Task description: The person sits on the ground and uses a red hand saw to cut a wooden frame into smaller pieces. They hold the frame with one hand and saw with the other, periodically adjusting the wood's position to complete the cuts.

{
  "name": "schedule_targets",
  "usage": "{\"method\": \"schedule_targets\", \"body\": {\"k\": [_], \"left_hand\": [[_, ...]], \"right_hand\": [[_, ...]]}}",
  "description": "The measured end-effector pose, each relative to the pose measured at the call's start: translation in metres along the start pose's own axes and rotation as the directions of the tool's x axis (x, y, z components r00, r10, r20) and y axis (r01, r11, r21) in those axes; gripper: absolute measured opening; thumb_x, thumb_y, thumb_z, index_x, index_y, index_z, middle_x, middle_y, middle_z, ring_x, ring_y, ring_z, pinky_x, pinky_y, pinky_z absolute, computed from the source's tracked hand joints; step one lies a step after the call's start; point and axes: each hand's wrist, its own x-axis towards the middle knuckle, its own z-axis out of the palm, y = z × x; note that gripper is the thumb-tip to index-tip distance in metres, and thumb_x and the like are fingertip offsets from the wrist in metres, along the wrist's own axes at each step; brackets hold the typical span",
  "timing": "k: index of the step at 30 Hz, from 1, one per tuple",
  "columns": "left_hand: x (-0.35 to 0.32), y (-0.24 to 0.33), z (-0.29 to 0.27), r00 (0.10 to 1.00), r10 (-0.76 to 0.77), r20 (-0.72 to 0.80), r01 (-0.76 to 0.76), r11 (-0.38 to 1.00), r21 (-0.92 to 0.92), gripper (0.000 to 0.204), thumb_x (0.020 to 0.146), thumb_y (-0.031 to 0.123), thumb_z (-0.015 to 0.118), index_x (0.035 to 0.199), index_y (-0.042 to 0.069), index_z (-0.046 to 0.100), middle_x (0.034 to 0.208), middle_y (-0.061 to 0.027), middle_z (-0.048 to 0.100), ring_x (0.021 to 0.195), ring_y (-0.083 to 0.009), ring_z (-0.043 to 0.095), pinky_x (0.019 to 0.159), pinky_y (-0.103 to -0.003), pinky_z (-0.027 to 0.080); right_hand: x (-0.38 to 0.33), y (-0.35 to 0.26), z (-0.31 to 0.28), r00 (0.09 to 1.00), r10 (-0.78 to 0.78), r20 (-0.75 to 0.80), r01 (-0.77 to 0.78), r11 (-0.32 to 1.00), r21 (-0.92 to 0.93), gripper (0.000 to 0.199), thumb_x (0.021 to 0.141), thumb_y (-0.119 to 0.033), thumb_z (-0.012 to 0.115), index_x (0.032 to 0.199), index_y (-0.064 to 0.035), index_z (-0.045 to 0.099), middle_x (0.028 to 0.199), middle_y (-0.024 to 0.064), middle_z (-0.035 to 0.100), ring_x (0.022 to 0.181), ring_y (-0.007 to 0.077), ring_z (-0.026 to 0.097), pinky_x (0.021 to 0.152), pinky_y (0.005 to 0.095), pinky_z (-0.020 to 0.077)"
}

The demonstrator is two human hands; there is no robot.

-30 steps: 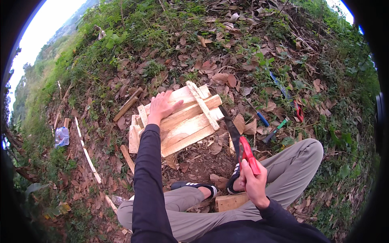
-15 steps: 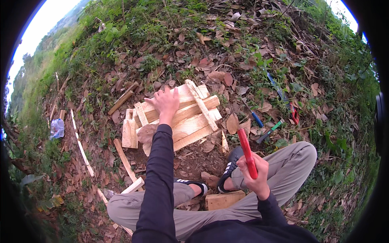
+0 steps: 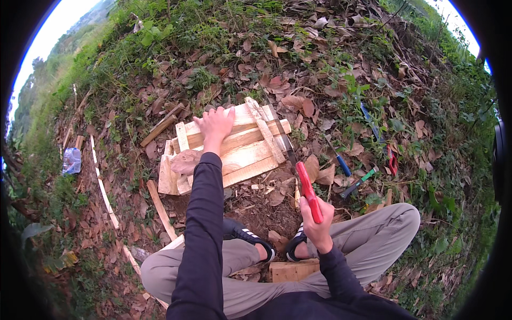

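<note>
A panel of pale wooden boards (image 3: 247,159) lies on the ground in front of me, with a cross slat (image 3: 265,129) over its right part and a shorter slat (image 3: 182,136) at its left. My left hand (image 3: 216,127) rests on the boards with its fingers spread. In my right hand (image 3: 317,221) is a red-handled saw (image 3: 308,191), my fingers wrapped round the handle. Its thin dark blade runs forward along the right ends of the boards. Whether the blade touches the wood, I cannot tell. A dry leaf (image 3: 185,161) lies on the panel's left part.
Right of the panel lie a blue-handled tool (image 3: 343,165), a green-and-black-handled tool (image 3: 359,182) and a blue-and-red tool (image 3: 374,128). A wood block (image 3: 293,270) sits between my legs. Wood strips (image 3: 104,186) and a clear plastic bag (image 3: 71,160) lie left among dry leaves.
My right hand has moved forward and left with the saw, bringing its blade alongside the board ends. The left hand stays on the panel.
</note>
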Motion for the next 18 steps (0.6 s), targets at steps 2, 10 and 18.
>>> {"method": "schedule_targets", "body": {"k": [2,10,18], "left_hand": [[0.001,-0.003,0.0,1.0,-0.002,0.007,0.002,1.0,0.009,0.063,0.102,0.059,0.04,0.133,0.011,0.066,0.135,-0.017,0.065,0.133,-0.0347,0.055,0.12,-0.07,0.015],[0.003,0.003,-0.004,1.0,0.015,0.017,-0.014,0.999,-0.039,0.058,0.101,0.056,0.044,0.132,0.013,0.067,0.134,-0.0155,0.066,0.133,-0.0336,0.055,0.121,-0.07,0.013],[0.006,-0.004,0.008,0.991,0.122,-0.049,-0.128,0.981,-0.147,0.053,0.101,0.055,0.047,0.131,0.016,0.066,0.13,-0.0135,0.068,0.129,-0.0327,0.058,0.12,-0.067,0.019]], "right_hand": [[0.006,0.0,0.0,1.0,0.013,0.02,-0.013,1.0,0.01,0.018,0.094,-0.005,0.069,0.079,0.0015,0.061,0.056,0.0036,0.046,0.048,0.0109,0.04,0.048,0.0312,0.0344],[0.011,-0.022,0.001,0.996,0.079,0.03,-0.079,0.997,0.001,0.023,0.094,-0.009,0.07,0.075,-0.0004,0.06,0.055,0.002,0.044,0.049,0.0088,0.039,0.047,0.0316,0.0328],[0.021,-0.026,-0.007,0.948,0.27,0.167,-0.298,0.939,0.173,0.034,0.098,-0.021,0.073,0.073,-0.0031,0.058,0.059,-0.0038,0.047,0.052,0.0064,0.039,0.049,0.0276,0.0323]]}}
